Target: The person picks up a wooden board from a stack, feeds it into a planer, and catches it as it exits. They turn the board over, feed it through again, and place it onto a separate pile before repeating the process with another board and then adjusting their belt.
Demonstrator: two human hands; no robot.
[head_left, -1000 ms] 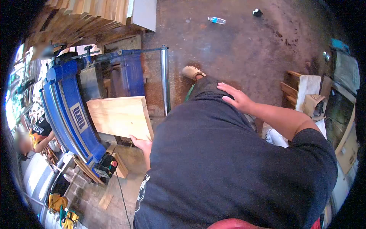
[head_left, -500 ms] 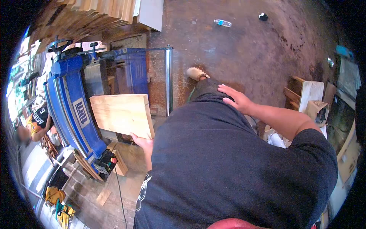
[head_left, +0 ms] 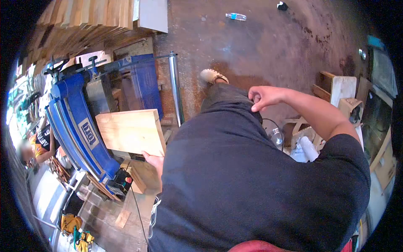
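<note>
A pale, thick wooden board [head_left: 130,131] stands slanted to my left, beside a blue machine [head_left: 90,134] lettered "torq". My left hand [head_left: 154,161] grips its lower edge near the right corner, partly hidden by my body. Over my thigh, my right hand [head_left: 268,97] is closed, with thumb and curled fingers against the dark trousers [head_left: 226,97]. Whether cloth is pinched in those fingers I cannot tell. No board or tool shows near that hand.
Stacked planks [head_left: 90,14] fill the upper left. A shiny steel roller [head_left: 175,86] stands beyond the board. A plastic bottle [head_left: 236,17] lies on the floor. Another person [head_left: 40,145] is at far left. Work gloves [head_left: 83,241] lie lower left; a carton [head_left: 349,110] is at right.
My right hand has gone from lying spread on my thigh to curled fingers, lifting slightly. The left hand keeps hold of the board, which sits slightly lower and farther left in view.
</note>
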